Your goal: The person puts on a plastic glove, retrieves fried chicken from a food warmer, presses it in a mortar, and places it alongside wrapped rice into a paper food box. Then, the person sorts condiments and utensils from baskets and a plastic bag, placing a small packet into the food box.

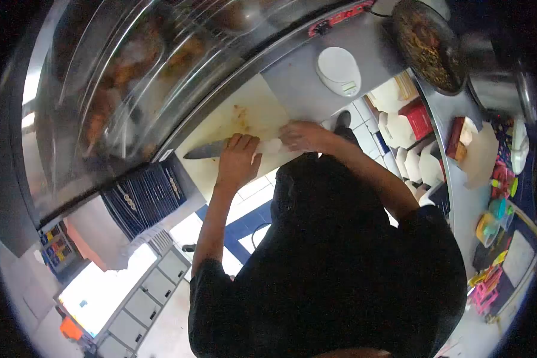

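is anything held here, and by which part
A knife: the left hand is over its blade, the right hand at what looks like its pale handle; exact grip unclear.

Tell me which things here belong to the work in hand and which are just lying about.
Seemingly in use:
knife
left hand, at the knife
right hand
cutting board

Apparently just lying about:
white scale
pan of food
open white cartons

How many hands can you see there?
2. The left hand is at the knife, over the cutting board; the right hand is beside it, nearer the white scale. I see no others, though clutter could hide some.
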Tool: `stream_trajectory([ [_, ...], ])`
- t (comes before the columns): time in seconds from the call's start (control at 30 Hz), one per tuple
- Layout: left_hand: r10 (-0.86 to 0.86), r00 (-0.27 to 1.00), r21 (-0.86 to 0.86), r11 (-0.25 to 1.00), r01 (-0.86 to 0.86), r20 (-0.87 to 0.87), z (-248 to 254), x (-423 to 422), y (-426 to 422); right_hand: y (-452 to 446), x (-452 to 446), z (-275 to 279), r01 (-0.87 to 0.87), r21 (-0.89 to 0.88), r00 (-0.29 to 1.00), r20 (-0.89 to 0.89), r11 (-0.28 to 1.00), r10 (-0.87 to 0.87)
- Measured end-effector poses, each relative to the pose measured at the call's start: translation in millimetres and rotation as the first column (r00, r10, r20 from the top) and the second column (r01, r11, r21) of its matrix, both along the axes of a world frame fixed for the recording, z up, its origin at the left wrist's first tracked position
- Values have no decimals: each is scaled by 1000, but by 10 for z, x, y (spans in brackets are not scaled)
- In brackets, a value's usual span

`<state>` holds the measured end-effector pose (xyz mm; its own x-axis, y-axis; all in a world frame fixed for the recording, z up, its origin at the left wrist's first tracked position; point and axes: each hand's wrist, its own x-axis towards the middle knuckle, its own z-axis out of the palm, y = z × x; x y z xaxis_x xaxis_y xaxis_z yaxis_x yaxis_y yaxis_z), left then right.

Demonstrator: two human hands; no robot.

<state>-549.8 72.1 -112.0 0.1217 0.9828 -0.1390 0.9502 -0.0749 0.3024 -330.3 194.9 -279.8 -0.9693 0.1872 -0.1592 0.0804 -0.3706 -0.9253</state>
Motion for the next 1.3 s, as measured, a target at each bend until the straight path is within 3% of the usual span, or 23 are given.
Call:
stream_trajectory([
  [0.07, 4, 998, -13, 1000, -4, 56, 23, 20, 62, -13, -280, 362, -106, 359, 980, 197, 927, 36],
  [0.1, 5, 999, -11, 1000, -4, 42, -21, 38, 86, 23, -359, 800, -255, 654, 947, 319, 712, 46],
  [0.17, -17, 1000, -3, 1000, 17, 14, -260, 32, 63, -147, -346, 460, -7, 816, 982, 113, 578, -149],
  [0.2, -33, 998, 39, 999, 35, -54, -473, -9, 9, -252, -415, 85, 17, 708, 968, 165, 706, -189],
  [0.27, -51, 995, 67, 996, 57, -81, -627, -49, -17, -218, -189, 88, 101, 583, 927, 239, 806, -290],
  [0.33, -63, 996, 6, 998, 63, -66, -483, 47, 39, -70, 289, 928, 179, 587, 867, 285, 790, -409],
  [0.37, -65, 994, -33, 998, 62, -92, -320, 132, 145, -47, 525, 909, 316, 549, 813, 263, 774, -520],
  [0.43, -59, 998, 209, 976, 59, -9, -102, 429, 416, -70, 1074, 832, 574, 460, 669, 214, 678, -711],
  [0.47, -61, 997, 324, 945, 46, 38, -57, 620, 550, -65, 1441, 1012, 628, 529, 557, 207, 571, -805],
  [0.53, -191, 962, 354, 929, 112, 197, -119, 1100, 914, -131, 2050, 888, 788, 457, 289, 317, 413, -903],
  [0.6, -340, 885, 356, 908, 221, 319, -65, 1845, 1324, -299, 2602, 839, 848, 501, 35, 277, 175, -960],
  [0.7, -605, 677, 438, 788, 432, 420, -18, 3268, 1909, -618, 3347, 1005, 832, 548, -93, 286, 83, -954],
  [0.77, -637, 668, 341, 771, 538, 385, 88, 4216, 2242, -924, 3767, 996, 831, 557, -179, 275, 5, -945],
  [0.9, -713, 665, 305, 699, 647, 224, -217, 5765, 3108, -1680, 4384, 889, 820, 564, -344, 342, -102, -874],
  [1.0, -765, 615, 100, 638, 763, 192, -831, 6399, 3879, -2351, 4710, 900, 778, 569, -528, 358, -268, -770],
  [1.03, -897, 438, 226, 440, 869, 61, -1472, 6406, 4420, -2558, 4775, 905, 774, 509, -596, 383, -376, -706],
  [1.07, -805, 578, 13, 585, 811, 135, -889, 6565, 3943, -2754, 4889, 894, 755, 448, -650, 407, -480, -642],
  [1.1, -859, 512, 150, 506, 849, 1, -1112, 6571, 4050, -2925, 4980, 859, 722, 385, -691, 430, -575, -581],
  [1.13, -796, 604, -49, 602, 797, 39, -989, 6609, 3983, -3069, 5006, 630, 663, 378, -745, 419, -646, -519],
  [1.2, -742, 639, 129, 667, 733, 203, -1143, 6611, 3860, -3272, 5266, 592, 654, 395, -749, 455, -645, -481],
  [1.23, -758, 594, 57, 628, 776, 267, -1226, 6621, 3917, -3355, 5401, 440, 662, 402, -744, 451, -632, -493],
  [1.27, -702, 649, 38, 687, 726, 292, -1174, 6693, 3704, -3402, 5548, 323, 641, 461, -767, 420, -614, -485],
  [1.3, -724, 613, 64, 661, 748, 315, -843, 6784, 3279, -3379, 5683, 275, 623, 505, -782, 397, -597, -481],
])
